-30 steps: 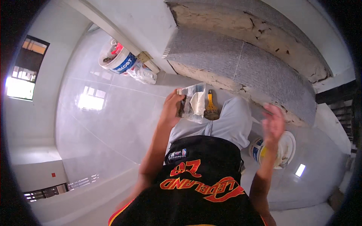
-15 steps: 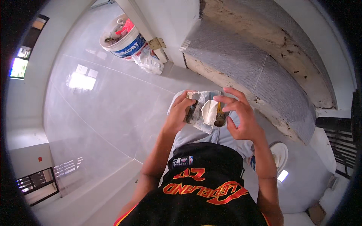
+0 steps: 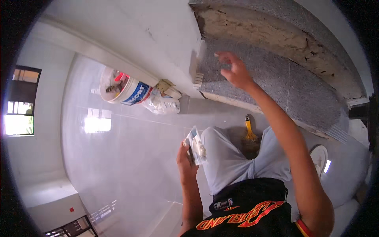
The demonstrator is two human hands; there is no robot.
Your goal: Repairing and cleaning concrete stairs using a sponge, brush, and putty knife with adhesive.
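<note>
My left hand (image 3: 186,164) is closed around the edge of a small flat piece of sheet (image 3: 191,147), tilted beside my left knee. On its face sits a lump of white paste (image 3: 199,150). My right hand (image 3: 237,73) is stretched out over the grey stair tread (image 3: 268,75), close to the wall corner. Its thumb and fingers are curled but apart, with a pale fingertip; nothing shows between them. A yellow-handled brush (image 3: 248,130) lies on the floor between my legs, its brownish end partly in shadow.
At the left a white bucket (image 3: 114,96) holds red and grey items, with a clear plastic bag (image 3: 162,103) against it. The white wall (image 3: 166,43) ends beside the stairs. Rough bare risers (image 3: 252,29) show under the treads. A white round container (image 3: 318,155) stands right of my leg.
My right hand has left the sheet and reached forward to the stair tread. My left hand keeps the sheet, now turned steeply. The view has shifted, baring the brush on the floor.
</note>
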